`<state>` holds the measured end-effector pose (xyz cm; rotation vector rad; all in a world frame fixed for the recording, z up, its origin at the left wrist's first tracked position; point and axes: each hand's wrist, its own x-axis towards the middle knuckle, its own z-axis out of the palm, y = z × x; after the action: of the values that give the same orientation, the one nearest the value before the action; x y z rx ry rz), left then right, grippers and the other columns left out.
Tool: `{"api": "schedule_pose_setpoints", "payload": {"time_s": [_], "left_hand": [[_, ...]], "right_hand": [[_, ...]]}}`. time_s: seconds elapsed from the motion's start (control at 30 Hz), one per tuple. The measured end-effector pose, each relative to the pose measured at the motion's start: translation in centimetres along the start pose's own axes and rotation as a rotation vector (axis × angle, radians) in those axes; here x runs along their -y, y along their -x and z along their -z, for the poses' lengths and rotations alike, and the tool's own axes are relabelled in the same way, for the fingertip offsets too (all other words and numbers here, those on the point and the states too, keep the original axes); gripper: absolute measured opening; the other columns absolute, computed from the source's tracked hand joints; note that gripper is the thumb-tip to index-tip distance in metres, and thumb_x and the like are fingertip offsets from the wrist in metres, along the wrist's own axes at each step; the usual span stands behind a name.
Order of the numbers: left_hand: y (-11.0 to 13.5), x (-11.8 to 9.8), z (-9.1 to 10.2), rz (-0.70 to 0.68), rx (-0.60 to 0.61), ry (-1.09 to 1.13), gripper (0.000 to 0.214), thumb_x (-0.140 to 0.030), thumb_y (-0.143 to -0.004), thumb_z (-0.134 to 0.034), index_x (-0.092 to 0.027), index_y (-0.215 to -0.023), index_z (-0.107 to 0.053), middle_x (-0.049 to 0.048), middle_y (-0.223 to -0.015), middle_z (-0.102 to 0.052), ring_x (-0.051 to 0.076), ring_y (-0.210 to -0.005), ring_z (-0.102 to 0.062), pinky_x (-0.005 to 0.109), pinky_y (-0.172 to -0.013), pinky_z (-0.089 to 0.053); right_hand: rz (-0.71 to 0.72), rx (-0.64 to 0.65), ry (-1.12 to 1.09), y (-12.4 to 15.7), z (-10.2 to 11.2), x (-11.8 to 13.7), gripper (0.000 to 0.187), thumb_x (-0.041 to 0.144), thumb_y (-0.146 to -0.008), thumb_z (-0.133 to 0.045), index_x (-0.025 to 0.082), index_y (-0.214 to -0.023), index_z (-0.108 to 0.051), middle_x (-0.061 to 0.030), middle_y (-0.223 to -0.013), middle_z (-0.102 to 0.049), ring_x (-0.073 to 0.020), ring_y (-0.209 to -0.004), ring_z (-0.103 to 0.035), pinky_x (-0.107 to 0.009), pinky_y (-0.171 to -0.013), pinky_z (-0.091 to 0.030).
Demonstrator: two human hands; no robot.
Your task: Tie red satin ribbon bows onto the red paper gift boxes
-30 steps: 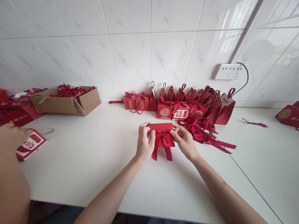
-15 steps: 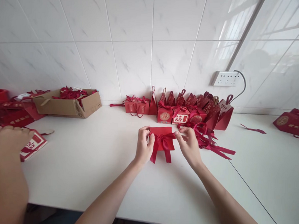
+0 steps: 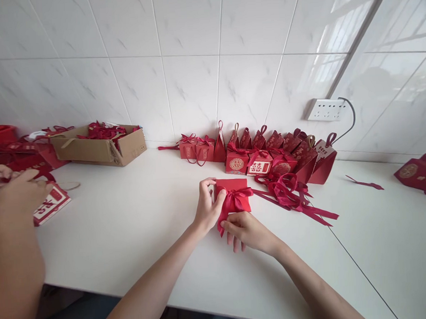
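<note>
A small red gift box stands on the white table in front of me, with a dark red ribbon bow tied across it. My left hand is closed around the box's left side, thumb pressed on the bow's left part. Below the box, my right hand pinches a hanging ribbon tail between thumb and forefinger, its other fingers loosely curled. Part of the box front is hidden by the bow and my hands. Just to the right lies a tangle of loose red ribbons.
Finished-looking red gift boxes stand in rows by the tiled wall. A cardboard box with ribbons sits back left. At the left, another person's hands work beside a red-and-white box. A power strip hangs on the wall.
My right hand has left the bow's right loop and moved down and left to a ribbon tail. My left hand stays at the box. The other person's hands have shifted.
</note>
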<state>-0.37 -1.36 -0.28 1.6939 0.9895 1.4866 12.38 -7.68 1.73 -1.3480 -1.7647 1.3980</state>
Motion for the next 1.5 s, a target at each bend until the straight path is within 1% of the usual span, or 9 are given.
{"api": "schedule_pose_setpoints", "payload": {"time_s": [0.17,0.4,0.67,0.87,0.93,1.03,1.1,1.23,1.5], "left_hand": [[0.1,-0.3,0.0,0.06,0.088,-0.008,0.059,-0.028,-0.072,-0.067,-0.023,-0.121,-0.034,0.0112,-0.124,-0.042,0.022,-0.11,-0.052,0.038,-0.093,-0.044],[-0.3,-0.7,-0.4,0.189,0.13,0.103,0.056,-0.025,-0.072,-0.064,-0.024,-0.119,-0.034,0.0082,-0.121,-0.048,0.018,-0.101,-0.057,0.036,-0.093,-0.044],[-0.3,-0.7,-0.5,0.128,0.091,0.108,0.051,-0.022,-0.071,-0.065,-0.024,-0.114,-0.038,0.0044,-0.107,-0.058,0.018,-0.095,-0.062,0.034,-0.084,-0.049],[-0.3,-0.5,-0.5,0.134,0.079,0.091,0.053,-0.024,-0.071,-0.068,-0.024,-0.115,-0.039,0.0058,-0.109,-0.058,0.02,-0.105,-0.058,0.035,-0.091,-0.046],[-0.3,-0.4,-0.5,0.132,0.087,0.096,0.055,-0.025,-0.071,-0.068,-0.024,-0.117,-0.039,0.007,-0.113,-0.056,0.02,-0.107,-0.057,0.036,-0.091,-0.046],[-0.2,-0.1,-0.5,0.14,0.122,0.123,0.058,-0.027,-0.072,-0.068,-0.025,-0.121,-0.037,0.0084,-0.12,-0.054,0.02,-0.104,-0.059,0.036,-0.088,-0.049],[-0.2,0.0,-0.5,0.141,0.154,0.138,0.059,-0.027,-0.074,-0.067,-0.026,-0.124,-0.035,0.0086,-0.122,-0.053,0.02,-0.104,-0.059,0.036,-0.089,-0.049],[0.0,-0.2,-0.4,0.124,0.191,0.147,0.062,-0.028,-0.074,-0.067,-0.026,-0.127,-0.035,0.0091,-0.124,-0.052,0.021,-0.109,-0.056,0.038,-0.094,-0.046],[0.1,0.1,0.0,0.168,0.247,0.24,0.072,-0.022,-0.072,-0.063,-0.025,-0.135,-0.03,0.0103,-0.133,-0.046,0.024,-0.121,-0.048,0.042,-0.102,-0.04]], "right_hand": [[-0.024,0.067,-0.013,0.2,0.6,0.0,0.026,0.032,-0.085,-0.045,0.017,-0.065,-0.049,0.002,-0.057,-0.058,-0.0093,-0.042,-0.057,-0.019,-0.039,-0.043],[-0.042,0.115,-0.005,0.4,1.0,-0.1,0.023,0.026,-0.083,-0.043,0.018,-0.061,-0.045,0.0048,-0.054,-0.054,-0.0081,-0.04,-0.055,-0.019,-0.04,-0.044],[-0.066,0.2,0.039,0.5,0.9,0.3,0.018,0.025,-0.081,-0.045,0.018,-0.065,-0.051,0.0051,-0.053,-0.052,-0.0082,-0.04,-0.055,-0.017,-0.038,-0.043],[-0.119,0.277,0.053,1.5,3.3,0.7,0.037,0.049,-0.081,-0.052,0.016,-0.067,-0.059,0.0047,-0.049,-0.052,-0.008,-0.033,-0.05,-0.019,-0.036,-0.04],[-0.09,0.115,0.059,1.6,4.4,0.7,0.047,0.06,-0.08,-0.05,0.016,-0.062,-0.056,0.0059,-0.04,-0.046,-0.0078,-0.029,-0.045,-0.02,-0.036,-0.037],[0.02,-0.38,0.063,1.2,5.2,0.4,0.05,0.065,-0.079,-0.048,0.019,-0.059,-0.046,0.0063,-0.035,-0.042,-0.0078,-0.031,-0.041,-0.02,-0.038,-0.036],[0.063,-0.575,0.047,0.7,5.1,0.1,0.048,0.065,-0.077,-0.051,0.02,-0.062,-0.045,0.0053,-0.04,-0.046,-0.009,-0.035,-0.043,-0.021,-0.038,-0.037],[0.102,-0.624,0.004,-0.1,4.5,-0.4,0.046,0.064,-0.075,-0.055,0.021,-0.064,-0.044,0.0029,-0.051,-0.052,-0.0108,-0.042,-0.05,-0.022,-0.038,-0.043],[0.158,-0.554,-0.137,-0.6,4.8,-1.1,0.045,0.062,-0.073,-0.059,0.02,-0.064,-0.044,0.003,-0.056,-0.051,-0.0094,-0.046,-0.047,-0.021,-0.035,-0.044]]}}
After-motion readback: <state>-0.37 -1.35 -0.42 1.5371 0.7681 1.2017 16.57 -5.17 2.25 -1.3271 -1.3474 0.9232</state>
